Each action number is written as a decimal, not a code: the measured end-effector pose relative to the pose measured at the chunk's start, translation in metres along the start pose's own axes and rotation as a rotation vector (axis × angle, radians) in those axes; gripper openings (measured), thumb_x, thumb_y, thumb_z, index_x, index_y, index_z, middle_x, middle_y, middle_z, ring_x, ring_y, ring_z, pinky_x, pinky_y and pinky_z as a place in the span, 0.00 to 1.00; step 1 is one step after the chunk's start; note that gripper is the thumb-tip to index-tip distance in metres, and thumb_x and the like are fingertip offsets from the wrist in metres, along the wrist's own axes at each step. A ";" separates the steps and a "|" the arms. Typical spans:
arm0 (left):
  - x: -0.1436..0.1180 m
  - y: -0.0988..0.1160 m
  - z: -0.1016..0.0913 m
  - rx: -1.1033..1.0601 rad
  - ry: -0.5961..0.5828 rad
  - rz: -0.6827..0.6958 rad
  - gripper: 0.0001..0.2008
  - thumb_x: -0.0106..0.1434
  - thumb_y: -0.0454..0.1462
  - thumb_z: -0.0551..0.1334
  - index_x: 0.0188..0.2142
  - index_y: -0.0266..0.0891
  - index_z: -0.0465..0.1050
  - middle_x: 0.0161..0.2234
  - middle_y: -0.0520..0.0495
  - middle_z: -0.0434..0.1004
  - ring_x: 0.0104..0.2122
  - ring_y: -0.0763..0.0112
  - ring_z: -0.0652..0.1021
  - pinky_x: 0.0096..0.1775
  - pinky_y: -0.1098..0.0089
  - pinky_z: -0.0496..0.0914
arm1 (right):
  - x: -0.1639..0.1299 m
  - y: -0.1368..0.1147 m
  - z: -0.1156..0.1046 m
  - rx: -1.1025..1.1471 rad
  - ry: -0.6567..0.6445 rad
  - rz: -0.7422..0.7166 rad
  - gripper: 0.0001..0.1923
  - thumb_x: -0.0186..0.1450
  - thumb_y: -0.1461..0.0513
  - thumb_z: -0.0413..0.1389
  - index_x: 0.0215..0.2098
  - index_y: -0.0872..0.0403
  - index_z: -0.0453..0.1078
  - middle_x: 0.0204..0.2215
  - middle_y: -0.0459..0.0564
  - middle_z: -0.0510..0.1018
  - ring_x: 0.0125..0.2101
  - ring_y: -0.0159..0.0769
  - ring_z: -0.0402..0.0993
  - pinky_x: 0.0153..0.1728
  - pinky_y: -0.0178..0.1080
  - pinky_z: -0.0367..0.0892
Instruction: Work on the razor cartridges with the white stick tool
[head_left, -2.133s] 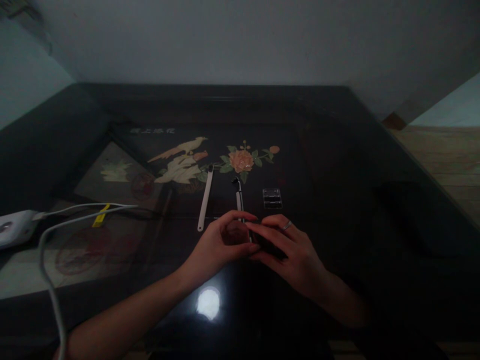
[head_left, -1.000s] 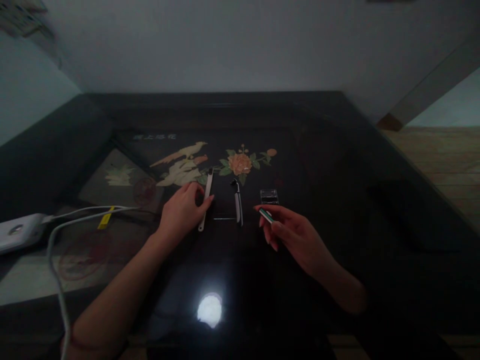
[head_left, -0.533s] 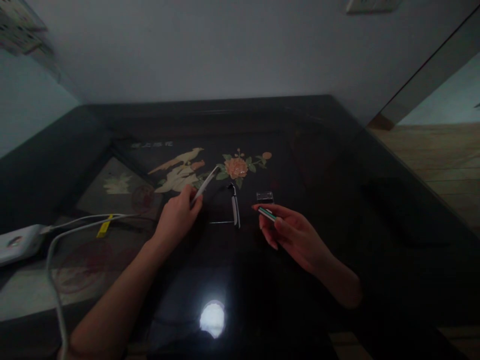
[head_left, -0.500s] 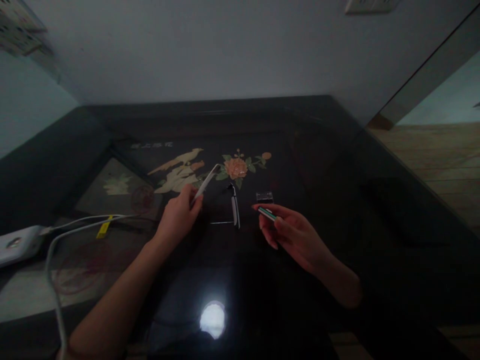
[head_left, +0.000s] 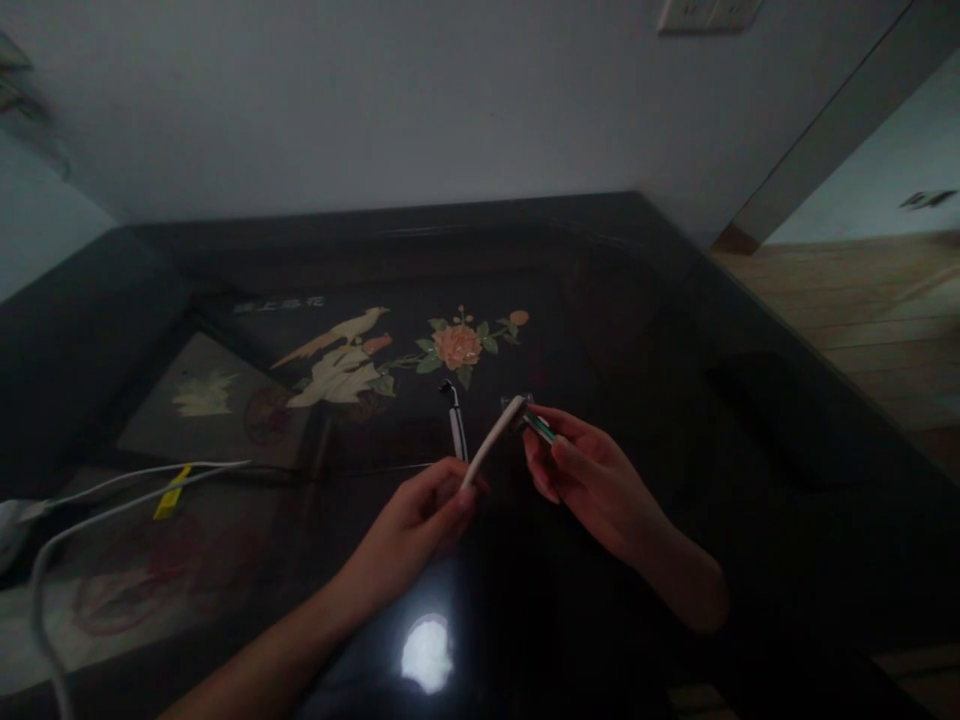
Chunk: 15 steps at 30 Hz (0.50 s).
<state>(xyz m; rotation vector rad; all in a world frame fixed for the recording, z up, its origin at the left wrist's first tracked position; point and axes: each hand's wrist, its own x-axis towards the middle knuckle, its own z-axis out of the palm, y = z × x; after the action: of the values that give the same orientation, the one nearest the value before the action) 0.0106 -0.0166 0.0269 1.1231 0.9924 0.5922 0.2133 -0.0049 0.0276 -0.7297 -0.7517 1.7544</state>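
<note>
My left hand (head_left: 427,510) is closed on a slim white razor handle (head_left: 491,443), its bent neck pointing up and right. Between the thumb and fingers of my right hand (head_left: 596,475) is a small razor cartridge (head_left: 540,428) with a green strip. The handle's tip meets or nearly meets the cartridge; whether they are joined cannot be made out. Beyond my left fingers, a second white-and-black razor handle (head_left: 457,430) lies on the dark table. A small clear case (head_left: 508,402) is partly hidden behind the held handle's tip.
The glossy dark tabletop (head_left: 645,330) carries a bird-and-flower picture (head_left: 456,346). At left lie a white cable (head_left: 112,510) with a yellow tag (head_left: 173,493) and a white device (head_left: 11,525) at the frame edge. A wall (head_left: 375,110) stands behind the table.
My left hand has moved right and nearer, bringing the white razor handle up to the cartridge. My right hand keeps its hold almost in place. The view has shifted slightly.
</note>
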 end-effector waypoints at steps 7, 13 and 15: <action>-0.004 0.003 0.007 0.028 0.000 -0.003 0.24 0.62 0.56 0.59 0.37 0.35 0.68 0.22 0.58 0.58 0.20 0.80 0.58 0.21 0.77 0.52 | -0.001 0.000 0.002 0.015 0.022 0.007 0.18 0.55 0.56 0.69 0.43 0.51 0.78 0.28 0.44 0.73 0.22 0.24 0.64 0.19 0.30 0.58; -0.002 0.003 0.007 0.066 0.032 -0.014 0.25 0.62 0.57 0.58 0.36 0.35 0.68 0.21 0.58 0.57 0.20 0.79 0.58 0.21 0.77 0.52 | -0.002 -0.001 0.004 0.024 0.045 0.038 0.17 0.54 0.56 0.69 0.41 0.52 0.78 0.28 0.44 0.73 0.22 0.24 0.64 0.19 0.30 0.57; -0.002 0.003 0.007 0.069 0.040 -0.011 0.25 0.62 0.57 0.58 0.36 0.35 0.67 0.20 0.58 0.56 0.20 0.79 0.58 0.21 0.77 0.52 | -0.002 -0.001 0.004 0.025 0.053 0.042 0.18 0.54 0.56 0.69 0.41 0.53 0.77 0.27 0.43 0.73 0.21 0.24 0.64 0.19 0.30 0.57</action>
<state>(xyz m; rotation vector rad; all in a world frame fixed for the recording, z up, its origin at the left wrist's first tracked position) 0.0161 -0.0205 0.0314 1.1692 1.0600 0.5774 0.2113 -0.0073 0.0317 -0.7775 -0.6814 1.7724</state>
